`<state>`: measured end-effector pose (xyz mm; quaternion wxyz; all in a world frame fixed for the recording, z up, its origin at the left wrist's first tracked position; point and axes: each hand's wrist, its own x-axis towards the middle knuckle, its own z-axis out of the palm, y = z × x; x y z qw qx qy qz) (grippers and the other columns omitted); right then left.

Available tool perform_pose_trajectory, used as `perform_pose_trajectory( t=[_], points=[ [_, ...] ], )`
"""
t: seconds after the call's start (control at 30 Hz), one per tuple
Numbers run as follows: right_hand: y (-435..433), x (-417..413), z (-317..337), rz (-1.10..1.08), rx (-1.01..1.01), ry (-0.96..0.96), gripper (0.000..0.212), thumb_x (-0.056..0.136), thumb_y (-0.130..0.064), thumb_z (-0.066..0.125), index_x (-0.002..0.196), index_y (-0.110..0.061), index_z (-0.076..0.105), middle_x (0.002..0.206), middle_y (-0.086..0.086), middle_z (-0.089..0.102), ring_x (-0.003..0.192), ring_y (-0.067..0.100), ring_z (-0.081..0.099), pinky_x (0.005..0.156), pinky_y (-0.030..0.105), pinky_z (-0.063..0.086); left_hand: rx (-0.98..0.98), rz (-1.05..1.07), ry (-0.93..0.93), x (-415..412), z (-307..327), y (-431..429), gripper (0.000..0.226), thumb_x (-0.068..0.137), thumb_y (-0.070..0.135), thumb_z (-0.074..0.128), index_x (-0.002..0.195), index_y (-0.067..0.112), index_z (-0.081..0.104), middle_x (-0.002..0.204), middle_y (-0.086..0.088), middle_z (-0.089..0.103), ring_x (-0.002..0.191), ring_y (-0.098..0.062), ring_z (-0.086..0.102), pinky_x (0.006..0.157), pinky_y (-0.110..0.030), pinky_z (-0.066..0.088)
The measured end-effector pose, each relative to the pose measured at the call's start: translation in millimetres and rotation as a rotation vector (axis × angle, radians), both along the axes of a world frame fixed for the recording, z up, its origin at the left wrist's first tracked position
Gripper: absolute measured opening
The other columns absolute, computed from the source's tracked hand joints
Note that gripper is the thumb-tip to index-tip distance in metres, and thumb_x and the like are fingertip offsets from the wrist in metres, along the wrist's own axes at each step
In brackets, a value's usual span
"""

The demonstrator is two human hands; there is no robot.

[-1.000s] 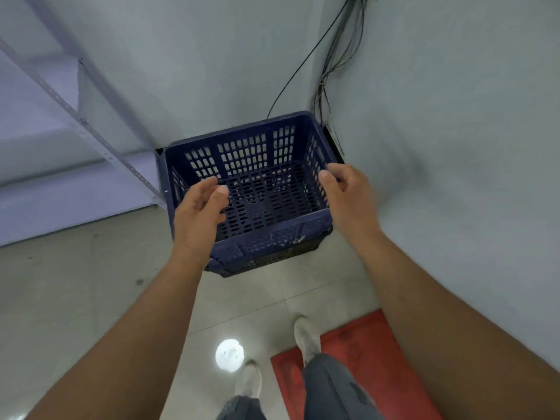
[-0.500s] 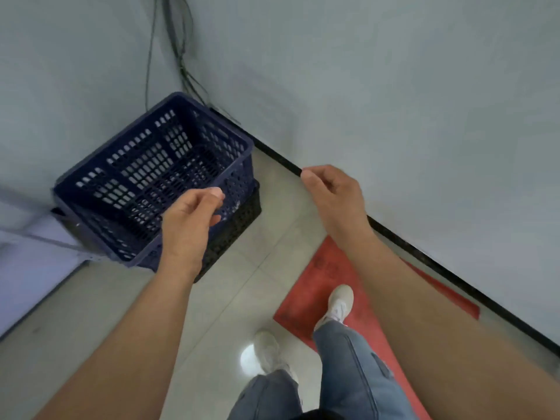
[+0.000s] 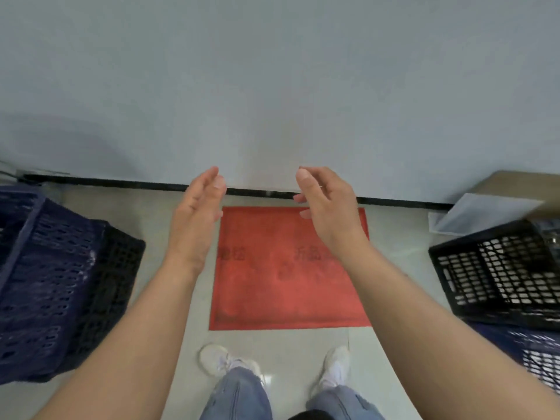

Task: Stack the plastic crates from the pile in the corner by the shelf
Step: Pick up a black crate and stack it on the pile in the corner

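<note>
Fingers [image 3: 216, 183] of the left hand [image 3: 197, 219] are straight and lying loosely side by side, palm turned inward, holding nothing. Across the gap, the right hand [image 3: 327, 207] has its fingers [image 3: 304, 177] gently curled and spread, empty too. Both hands hang in the air above the red square floor mat [image 3: 288, 283], well apart from any crate.

Out to the left sits the dark blue perforated plastic crate [image 3: 39, 283], nested on top of a black slatted plastic crate [image 3: 115, 277] on the pale tiled floor [image 3: 169, 359]. That looks like the stack going up. Over on the right edge, a second black lattice plastic crate [image 3: 497, 274] rests tilted on another blue crate [image 3: 533, 344], just beside it. That reads as the pile, and the black one on top looks like the next pick.

How will it handle? Probably light and stiff, an empty shell of moulded plastic, bulky rather than heavy. The best hold would be two hands on opposite rims, fingers hooked under the lip or through the slots. The open lattice gives plenty of purchase, so slipping seems unlikely. The awkward part is that lean: lifting one side first could drag the blue crate beneath along.
</note>
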<state>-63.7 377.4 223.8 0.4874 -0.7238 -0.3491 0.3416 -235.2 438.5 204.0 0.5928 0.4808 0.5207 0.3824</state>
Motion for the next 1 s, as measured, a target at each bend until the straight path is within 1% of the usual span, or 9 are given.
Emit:
perform_pose_trajectory(
  t=[0.07,0.17,0.27,0.37,0.5,0.67,0.87,0.93,1.0],
  points=[
    [-29.8,45.4,-1.4,-0.055,0.0,0.001,0.011,0.087,-0.045,0.053,0.09,-0.038,0.062,0.092,-0.016,0.063,0.087,0.016,0.068,0.081,0.047,0.055,-0.017,-0.04,-0.02,48.4,-4.6,-19.8,0.027,0.095,0.039,0.053,0.122,0.036,0.055,0.137,0.004,0.057,0.124,-0.009,0.055,0.092,-0.031,0.049],
    [-75.8,113.2,-5.1,-0.153,-0.006,0.016,0.012,0.093,-0.026,0.056,0.104,-0.026,0.061,0.092,-0.011,0.063,0.068,0.013,0.068,0.068,0.037,0.056,-0.043,-0.092,-0.058,119.1,-13.5,-51.9,0.022,0.097,0.023,0.054,0.117,0.029,0.059,0.128,0.0,0.061,0.114,-0.015,0.06,0.081,-0.029,0.054],
    [-120.4,171.1,-5.9,-0.248,-0.024,0.037,0.014,0.093,-0.02,0.056,0.106,-0.024,0.06,0.092,-0.006,0.063,0.061,0.01,0.064,0.059,0.033,0.055,-0.052,-0.155,-0.079,182.7,-18.9,-82.6,0.024,0.096,0.011,0.053,0.117,0.023,0.058,0.114,0.001,0.063,0.095,-0.016,0.063,0.066,-0.025,0.055],
    [-153.4,214.6,-7.4,-0.33,-0.031,0.062,0.014,0.093,-0.018,0.056,0.105,-0.023,0.061,0.09,-0.005,0.063,0.058,0.007,0.062,0.052,0.028,0.052,-0.057,-0.219,-0.088,231.8,-20.3,-108.5,0.024,0.096,0.011,0.053,0.117,0.022,0.058,0.108,0.003,0.064,0.086,-0.016,0.063,0.059,-0.024,0.055],
    [-180.0,254.3,-14.0,-0.424,-0.03,0.075,0.015,0.092,-0.018,0.055,0.104,-0.023,0.062,0.091,-0.003,0.065,0.059,0.007,0.064,0.053,0.027,0.053,-0.083,-0.31,-0.067,281.1,-19.4,-129.4,0.023,0.096,0.016,0.055,0.114,0.029,0.06,0.115,0.002,0.064,0.09,-0.016,0.065,0.061,-0.027,0.057],
    [-190.0,290.5,-22.4,-0.512,-0.022,0.058,0.012,0.094,-0.022,0.052,0.097,-0.026,0.062,0.089,-0.002,0.067,0.058,0.006,0.064,0.056,0.03,0.054,-0.1,-0.399,-0.05,338.2,-25.3,-132.5,0.018,0.096,0.024,0.053,0.109,0.033,0.062,0.119,0.0,0.065,0.099,-0.016,0.065,0.077,-0.036,0.056],
    [-202.4,347.5,-33.6,-0.625,-0.011,0.035,0.015,0.095,-0.025,0.051,0.088,-0.034,0.061,0.085,-0.004,0.066,0.058,0.006,0.063,0.057,0.031,0.052,-0.121,-0.526,-0.061,411.9,-41.5,-130.3,0.017,0.097,0.026,0.052,0.107,0.034,0.063,0.122,-0.002,0.065,0.106,-0.021,0.066,0.082,-0.039,0.055],
    [-207.8,368.3,-43.7,-0.656,-0.019,0.04,0.015,0.095,-0.024,0.05,0.09,-0.033,0.061,0.085,-0.005,0.066,0.06,0.007,0.063,0.056,0.029,0.051,-0.132,-0.569,-0.065,436.8,-49.2,-134.3,0.017,0.092,0.031,0.058,0.108,0.034,0.063,0.119,0.001,0.065,0.106,-0.021,0.065,0.083,-0.039,0.055],
    [-215.1,389.1,-54.6,-0.691,-0.035,0.056,0.015,0.095,-0.024,0.05,0.09,-0.032,0.062,0.085,-0.004,0.066,0.06,0.007,0.062,0.056,0.027,0.05,-0.146,-0.596,-0.051,460.7,-58.7,-141.8,0.026,0.083,0.038,0.056,0.108,0.035,0.063,0.118,0.001,0.065,0.102,-0.018,0.065,0.081,-0.037,0.055]
  ],
)
